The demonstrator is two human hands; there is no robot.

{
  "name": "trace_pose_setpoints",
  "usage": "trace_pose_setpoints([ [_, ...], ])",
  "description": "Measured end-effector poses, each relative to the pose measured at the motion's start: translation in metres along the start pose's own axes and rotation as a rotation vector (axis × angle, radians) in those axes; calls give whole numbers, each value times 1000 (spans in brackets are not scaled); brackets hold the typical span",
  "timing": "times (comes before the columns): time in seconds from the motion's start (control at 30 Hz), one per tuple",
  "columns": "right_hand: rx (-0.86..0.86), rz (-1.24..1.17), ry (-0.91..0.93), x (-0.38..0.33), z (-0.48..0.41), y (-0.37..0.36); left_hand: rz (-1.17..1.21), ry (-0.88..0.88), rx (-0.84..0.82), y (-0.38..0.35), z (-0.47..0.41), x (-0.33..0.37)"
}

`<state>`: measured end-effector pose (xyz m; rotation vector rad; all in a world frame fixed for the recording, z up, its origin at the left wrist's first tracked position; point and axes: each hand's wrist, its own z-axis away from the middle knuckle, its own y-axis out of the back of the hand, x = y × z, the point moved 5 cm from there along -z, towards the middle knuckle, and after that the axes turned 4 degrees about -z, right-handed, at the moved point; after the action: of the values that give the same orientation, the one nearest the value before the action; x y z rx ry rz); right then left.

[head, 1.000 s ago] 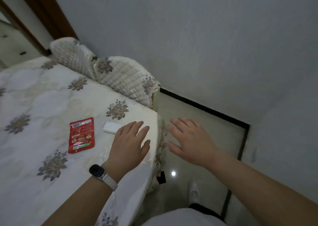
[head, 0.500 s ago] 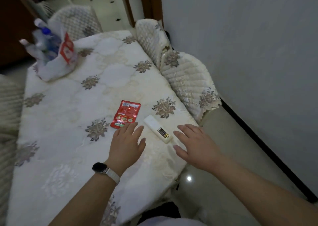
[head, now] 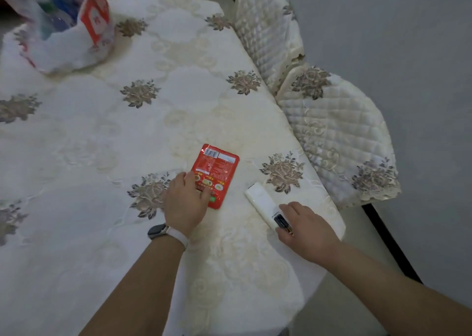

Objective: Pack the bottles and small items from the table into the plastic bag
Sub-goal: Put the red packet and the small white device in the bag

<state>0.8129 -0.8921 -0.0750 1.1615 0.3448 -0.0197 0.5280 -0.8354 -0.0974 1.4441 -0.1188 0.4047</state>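
Observation:
A red snack packet (head: 218, 168) lies flat on the table (head: 76, 144), which has a white flowered cloth. My left hand (head: 185, 202), a watch on its wrist, covers the packet's near left corner with bent fingers. Right of it lies a white remote-like stick (head: 260, 200) with an open battery slot. My right hand (head: 304, 229) curls its fingers round the stick's near end. The clear plastic bag (head: 63, 52) stands at the table's far left, holding blurred bottles (head: 58, 8) and a red-and-white pack (head: 95, 16).
Two chairs with quilted covers stand against the table's right side, one near (head: 337, 136) and one farther back (head: 265, 29). A grey wall (head: 408, 54) closes the right side. The table's rounded edge (head: 332, 236) runs just beyond my right hand.
The view has swung left and closer over the table. Both hands moved forward: the left came onto the red packet, the right closed on the white stick's near end.

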Motion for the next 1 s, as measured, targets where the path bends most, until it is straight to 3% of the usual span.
trace_pose_setpoints([
  [0.37,-60,-14,-171,-20,-34,-13,-20,100,-58,-13,-28,7],
  [0.57,-55,-101,-179,-10,-40,-12,285,300,-150,-15,-22,10],
  [0.77,-114,-482,-156,2,-52,0,533,515,-94,-6,11,20],
  [1.0,-261,-673,0,13,-55,24,472,647,-9,20,58,54],
])
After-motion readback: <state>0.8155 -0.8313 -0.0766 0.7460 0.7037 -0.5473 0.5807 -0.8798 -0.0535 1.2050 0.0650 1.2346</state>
